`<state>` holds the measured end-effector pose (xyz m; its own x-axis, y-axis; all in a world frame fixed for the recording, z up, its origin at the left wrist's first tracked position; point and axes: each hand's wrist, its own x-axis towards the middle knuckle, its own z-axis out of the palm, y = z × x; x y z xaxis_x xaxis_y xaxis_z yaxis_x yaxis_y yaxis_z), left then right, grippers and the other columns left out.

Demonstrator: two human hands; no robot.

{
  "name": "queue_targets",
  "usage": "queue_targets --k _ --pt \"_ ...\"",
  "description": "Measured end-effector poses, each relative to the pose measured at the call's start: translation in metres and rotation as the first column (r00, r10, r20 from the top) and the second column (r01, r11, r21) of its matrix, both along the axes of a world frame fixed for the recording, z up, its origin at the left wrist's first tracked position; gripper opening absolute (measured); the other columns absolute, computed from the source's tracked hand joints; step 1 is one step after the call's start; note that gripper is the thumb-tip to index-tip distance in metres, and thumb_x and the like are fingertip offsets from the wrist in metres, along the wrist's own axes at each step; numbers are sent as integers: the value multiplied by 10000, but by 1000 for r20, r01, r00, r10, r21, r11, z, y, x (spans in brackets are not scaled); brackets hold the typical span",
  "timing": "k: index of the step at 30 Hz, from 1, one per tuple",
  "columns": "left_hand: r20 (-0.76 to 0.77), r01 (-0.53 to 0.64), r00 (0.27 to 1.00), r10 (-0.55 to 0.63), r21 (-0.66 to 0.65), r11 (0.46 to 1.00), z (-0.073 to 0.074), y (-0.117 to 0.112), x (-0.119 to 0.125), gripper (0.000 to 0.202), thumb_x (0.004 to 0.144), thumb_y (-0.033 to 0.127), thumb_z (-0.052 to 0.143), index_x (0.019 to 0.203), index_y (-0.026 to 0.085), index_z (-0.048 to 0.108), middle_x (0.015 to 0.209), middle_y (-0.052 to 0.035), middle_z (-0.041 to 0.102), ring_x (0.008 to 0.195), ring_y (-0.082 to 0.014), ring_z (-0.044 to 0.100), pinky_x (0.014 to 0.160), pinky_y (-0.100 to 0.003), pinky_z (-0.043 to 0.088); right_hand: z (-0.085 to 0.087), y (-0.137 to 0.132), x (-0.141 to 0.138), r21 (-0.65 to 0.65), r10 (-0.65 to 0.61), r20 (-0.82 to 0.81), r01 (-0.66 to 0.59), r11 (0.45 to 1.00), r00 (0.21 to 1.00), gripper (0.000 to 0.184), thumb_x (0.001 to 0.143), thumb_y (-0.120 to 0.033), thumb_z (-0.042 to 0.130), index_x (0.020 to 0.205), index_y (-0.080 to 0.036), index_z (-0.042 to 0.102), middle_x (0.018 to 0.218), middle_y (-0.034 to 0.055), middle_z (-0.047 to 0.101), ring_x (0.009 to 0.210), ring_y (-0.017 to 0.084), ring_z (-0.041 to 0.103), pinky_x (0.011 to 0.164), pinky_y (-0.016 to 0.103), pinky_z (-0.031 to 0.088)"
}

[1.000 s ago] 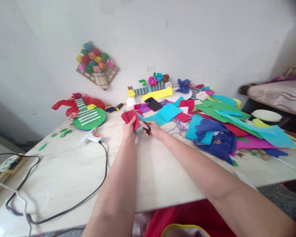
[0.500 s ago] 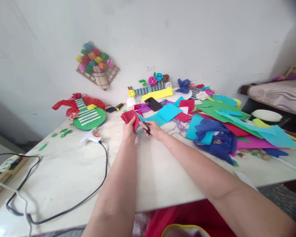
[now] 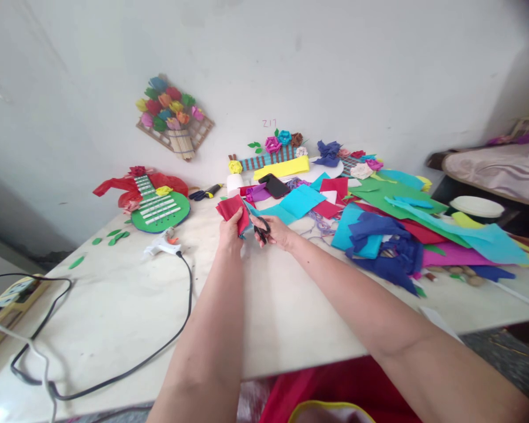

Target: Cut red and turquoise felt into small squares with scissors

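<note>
My left hand [image 3: 231,230] is closed on a small stack of red paper [image 3: 230,209], thumb on top, held above the table. In my right hand [image 3: 277,232] is a pair of black-handled scissors [image 3: 261,230], its handles spread apart. The blades point toward the right edge of the red paper; whether they touch it I cannot tell. A bit of blue shows beneath the left fingers. Just behind the hands lies light blue paper [image 3: 300,202], and a black phone [image 3: 275,185] rests beyond it.
A white glue gun [image 3: 163,245] with a black cord lies left, near a green paper guitar [image 3: 166,212] and pliers [image 3: 206,192]. Coloured paper sheets [image 3: 405,202] and crumpled dark blue paper [image 3: 383,247] cover the right side. A power strip [image 3: 13,311] sits at the left edge.
The scissors' handles have spread wider in my right hand. My left hand and the red paper stay nearly where they were.
</note>
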<state>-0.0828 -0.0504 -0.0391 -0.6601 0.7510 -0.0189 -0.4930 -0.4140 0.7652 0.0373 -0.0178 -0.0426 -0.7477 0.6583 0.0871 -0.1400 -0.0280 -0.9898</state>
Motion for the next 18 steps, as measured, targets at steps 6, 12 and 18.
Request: queue_targets --k 6,12,18 --pt "18 -20 1000 21 -60 998 0 0 -1 157 599 141 745 679 108 613 580 -22 618 469 -102 573 462 -190 433 11 2 11 -9 141 35 -141 990 989 444 753 -579 561 922 -173 501 553 38 652 388 132 583 262 144 235" --pt "1 -12 1000 12 -63 998 -1 0 -1 124 622 140 720 684 111 616 555 -18 613 476 -102 573 453 -181 430 14 3 15 15 141 47 -142 990 989 429 775 -563 545 927 -162 520 577 50 658 420 139 600 275 148 259" --pt "-9 25 1000 -25 -28 999 1 -1 3 114 634 132 712 679 108 610 547 -15 611 445 -86 550 432 -168 423 10 10 11 32 111 56 -113 993 992 447 746 -586 561 835 -148 540 586 52 653 419 125 591 282 147 227"
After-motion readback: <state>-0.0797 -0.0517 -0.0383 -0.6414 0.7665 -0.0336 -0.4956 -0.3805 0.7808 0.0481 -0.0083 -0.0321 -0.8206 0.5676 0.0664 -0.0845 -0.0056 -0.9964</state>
